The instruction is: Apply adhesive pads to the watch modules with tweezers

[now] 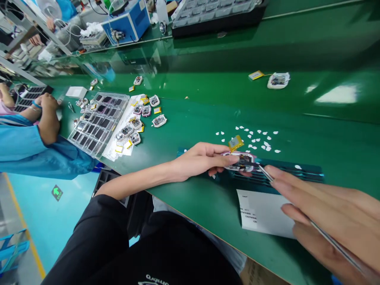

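Observation:
My left hand point(199, 160) rests on the green table and pinches a small pink-rimmed watch case point(242, 161) with an open circuit inside. A small yellow battery point(236, 143) sticks up from the case's far side. My right hand point(332, 215) grips metal tweezers point(311, 225), whose tips reach into the case. The case lies on a dark striped mat point(285, 174). A white paper slip point(263, 213) lies just in front of the mat, partly under my right hand.
Several white paper bits point(255, 138) lie scattered behind the mat. A clear compartment tray point(96, 120) and several more watch cases point(142, 114) sit at left. A co-worker in a blue sleeve point(35, 148) sits there. One case point(278, 80) lies far back. Machines point(127, 21) line the far edge.

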`<state>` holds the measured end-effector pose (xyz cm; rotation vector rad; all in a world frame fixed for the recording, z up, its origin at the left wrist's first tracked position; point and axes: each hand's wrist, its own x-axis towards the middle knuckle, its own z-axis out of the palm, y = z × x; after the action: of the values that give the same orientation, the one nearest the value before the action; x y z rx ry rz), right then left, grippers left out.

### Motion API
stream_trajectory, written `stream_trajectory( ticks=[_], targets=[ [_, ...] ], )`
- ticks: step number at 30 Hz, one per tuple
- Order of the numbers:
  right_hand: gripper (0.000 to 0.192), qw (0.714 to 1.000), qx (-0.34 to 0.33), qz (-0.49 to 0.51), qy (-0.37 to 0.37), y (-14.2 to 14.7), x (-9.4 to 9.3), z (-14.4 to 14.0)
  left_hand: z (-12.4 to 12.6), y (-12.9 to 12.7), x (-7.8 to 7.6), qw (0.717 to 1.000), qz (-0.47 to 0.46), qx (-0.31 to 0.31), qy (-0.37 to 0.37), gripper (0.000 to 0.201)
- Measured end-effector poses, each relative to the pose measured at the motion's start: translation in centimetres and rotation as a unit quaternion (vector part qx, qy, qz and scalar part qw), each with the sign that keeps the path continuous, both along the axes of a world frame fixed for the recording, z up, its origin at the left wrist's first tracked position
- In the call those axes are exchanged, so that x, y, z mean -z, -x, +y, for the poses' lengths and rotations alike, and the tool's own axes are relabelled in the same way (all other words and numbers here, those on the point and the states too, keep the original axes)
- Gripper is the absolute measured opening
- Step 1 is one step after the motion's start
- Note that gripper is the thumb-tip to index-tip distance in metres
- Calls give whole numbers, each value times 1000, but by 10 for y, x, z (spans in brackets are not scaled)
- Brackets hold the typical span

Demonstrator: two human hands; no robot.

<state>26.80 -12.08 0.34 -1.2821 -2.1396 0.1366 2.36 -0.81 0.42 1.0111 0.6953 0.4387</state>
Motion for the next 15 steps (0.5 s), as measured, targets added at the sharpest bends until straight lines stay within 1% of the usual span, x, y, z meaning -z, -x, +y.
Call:
stream_trajectory(
  ticks=[2, 3, 6, 8, 10, 12, 15],
  targets=[
    [68, 998, -49, -22, -13, 5, -3, 0, 0, -1, 1, 999, 17, -40, -33, 19],
    [67, 997, -66, -34, -29, 8, -3, 0, 0, -1, 1, 997, 15, -64, -39, 22],
    [57, 991, -90, -54, -82, 15, 0, 3, -3, -2, 0, 986, 0, -164, -21, 32],
    [53, 991, -82, -51, -91, 18, 4, 3, -4, -3, -3, 976, -14, -219, -1, 35],
    [52, 995, -58, -44, -73, 19, 8, 4, -4, -3, -5, 972, -28, -233, 11, 41],
    [53, 994, -58, -57, -73, 16, 14, 5, -5, -3, -8, 975, -21, -222, 22, 44],
    [54, 983, -94, -101, -125, 9, 24, 11, -8, -4, -8, 978, 9, -205, 38, 41]
  ],
)
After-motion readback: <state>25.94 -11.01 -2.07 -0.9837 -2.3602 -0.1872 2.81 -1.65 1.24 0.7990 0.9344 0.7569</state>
